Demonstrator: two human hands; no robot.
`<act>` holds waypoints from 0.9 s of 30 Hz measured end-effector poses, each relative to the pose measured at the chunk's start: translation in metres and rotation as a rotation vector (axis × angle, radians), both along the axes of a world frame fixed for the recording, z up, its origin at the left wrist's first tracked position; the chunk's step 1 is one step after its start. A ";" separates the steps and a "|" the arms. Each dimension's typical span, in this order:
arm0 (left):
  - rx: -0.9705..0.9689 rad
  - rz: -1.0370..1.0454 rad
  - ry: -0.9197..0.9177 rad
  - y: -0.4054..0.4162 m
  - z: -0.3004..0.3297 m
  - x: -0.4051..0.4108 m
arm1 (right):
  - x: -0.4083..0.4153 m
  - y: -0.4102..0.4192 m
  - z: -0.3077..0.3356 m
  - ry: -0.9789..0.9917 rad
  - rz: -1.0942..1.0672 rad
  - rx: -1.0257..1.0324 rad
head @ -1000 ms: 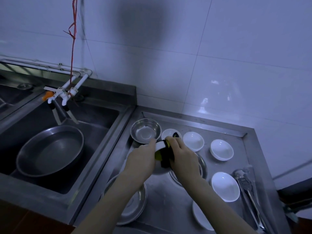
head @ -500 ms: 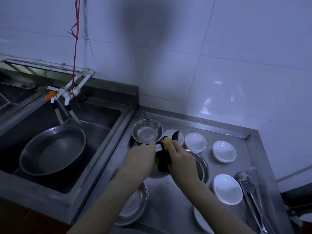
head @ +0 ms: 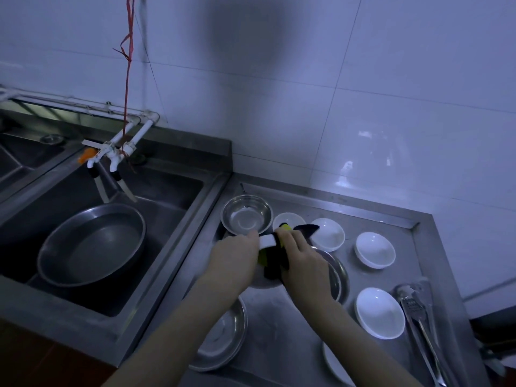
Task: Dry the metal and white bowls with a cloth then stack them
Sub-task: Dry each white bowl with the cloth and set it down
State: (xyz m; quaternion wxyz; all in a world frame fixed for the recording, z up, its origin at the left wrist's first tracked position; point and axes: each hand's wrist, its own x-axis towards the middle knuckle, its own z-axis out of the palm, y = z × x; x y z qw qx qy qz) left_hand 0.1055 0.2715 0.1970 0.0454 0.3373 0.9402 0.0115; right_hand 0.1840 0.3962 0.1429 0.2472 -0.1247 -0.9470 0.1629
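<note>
While both hands — left [head: 234, 259], right [head: 303, 262] — grip white bowl [head: 266, 241] and cloth [head: 275, 263], bowls crowd the counter [head: 282, 331].

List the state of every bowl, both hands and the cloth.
Left hand: grips the held bowl's rim.
Right hand: presses the cloth.
Cloth: draped over the held bowl.
Held bowl: lifted, tilted.
Metal bowl: upright, unstacked.
White bowls: upright, spread out singly.

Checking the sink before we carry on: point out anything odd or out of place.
One oddity: a red string hangs from above and is tied around the white taps over the sink. Nothing looks spilled or broken.
</note>
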 end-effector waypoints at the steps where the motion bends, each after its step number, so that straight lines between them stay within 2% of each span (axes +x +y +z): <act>1: -0.029 -0.029 0.044 0.001 0.003 -0.003 | 0.000 0.000 0.001 -0.001 0.003 0.013; 3: 0.025 -0.046 0.039 -0.002 0.008 -0.009 | -0.002 0.002 0.002 0.026 -0.031 -0.013; 6: 0.350 0.058 0.010 -0.018 0.005 -0.007 | -0.002 0.009 0.001 0.090 -0.129 -0.124; 7: 0.473 0.136 -0.085 -0.022 0.005 -0.002 | -0.002 0.010 0.000 0.115 -0.146 -0.178; 10: 0.880 0.372 -0.718 -0.012 -0.009 0.007 | 0.001 0.009 -0.005 0.169 -0.123 -0.194; 11: 0.967 0.425 -0.837 -0.007 -0.015 0.007 | 0.003 0.007 -0.007 0.179 -0.101 -0.184; 16: 1.394 0.662 -1.199 0.007 -0.022 0.000 | 0.011 -0.001 -0.014 0.222 0.028 -0.143; 20: 1.480 0.793 -1.109 0.017 -0.028 0.003 | 0.014 -0.009 -0.018 0.280 0.090 -0.036; 27: 1.588 0.885 -1.138 0.033 -0.019 0.007 | 0.014 -0.013 -0.018 0.376 0.093 0.018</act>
